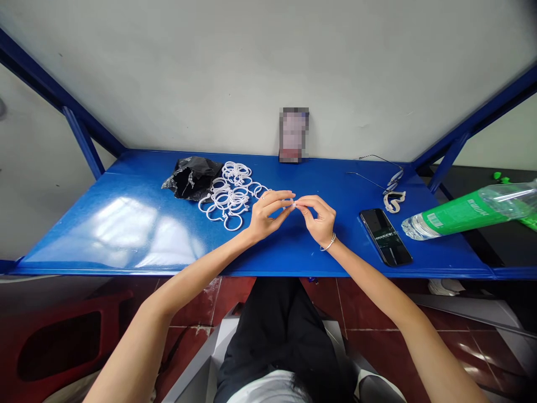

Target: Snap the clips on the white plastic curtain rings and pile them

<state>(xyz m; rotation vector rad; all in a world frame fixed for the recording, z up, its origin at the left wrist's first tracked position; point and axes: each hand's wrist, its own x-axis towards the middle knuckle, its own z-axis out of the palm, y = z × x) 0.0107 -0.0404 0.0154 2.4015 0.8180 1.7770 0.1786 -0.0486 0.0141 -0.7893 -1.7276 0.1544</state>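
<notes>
Behind everything, a pale, plain wall (268, 67), matt and unmarked. Below it, one broad blue counter (126, 224), smooth and glossy, with glare pooled on its left half and two slanted blue metal struts (84, 143) at its ends.

At the far right, one clear plastic bottle (461, 212) on its side, ribbed and see-through, with a green label wrapped round it.

Left of centre, toward the back, one black plastic bag (193, 178), crumpled, creased and shiny. Touching its right side, a heap of white rings (230, 196): thin round plastic hoops, overlapped and tangled, well over ten, too interlaced for an exact count.

Right of centre, near the front edge, one black phone (386, 237), a flat rectangle lying screen up.

Over the middle of the counter, two bare hands met fingertip to fingertip: left hand (266, 215) just beside the ring heap, right hand (321, 221) opposite. Thumb and forefinger of each pinched closed on the same item, the remaining fingers loosely curled.

On the right wrist, one thin silver bangle (330, 243), a plain metal loop.

Smallest of all, one small white piece (295, 205), gripped between both sets of fingertips, just right of the heap. Pale and glossy like the rings, largely hidden by the fingers, shape not clear.
</notes>
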